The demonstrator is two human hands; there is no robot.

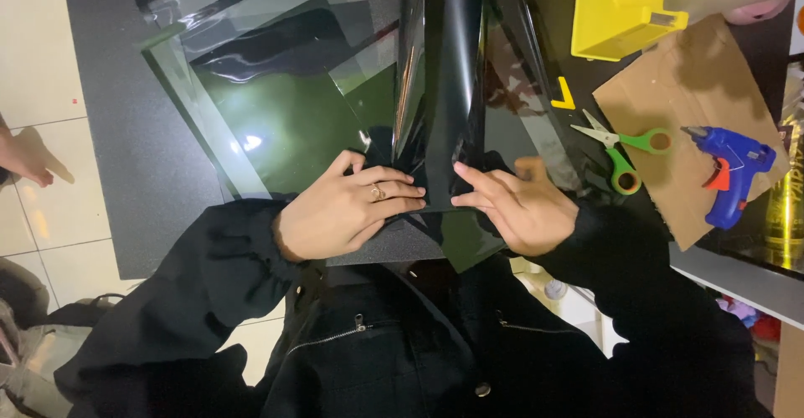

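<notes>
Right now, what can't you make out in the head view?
- Yellow tape dispenser: top cut off by the frame edge.
- Dark glossy film: near corner hidden under left hand and right hand.
- Glue gun: trigger side in shadow.

glossy black film sheet, folded into a long cone-like shape with its narrow end nearest the person, lying over transparent green-tinted sheets on the dark bench.

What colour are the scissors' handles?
Green, on the scissors lying on the table; the head view shows them clearly.
</notes>
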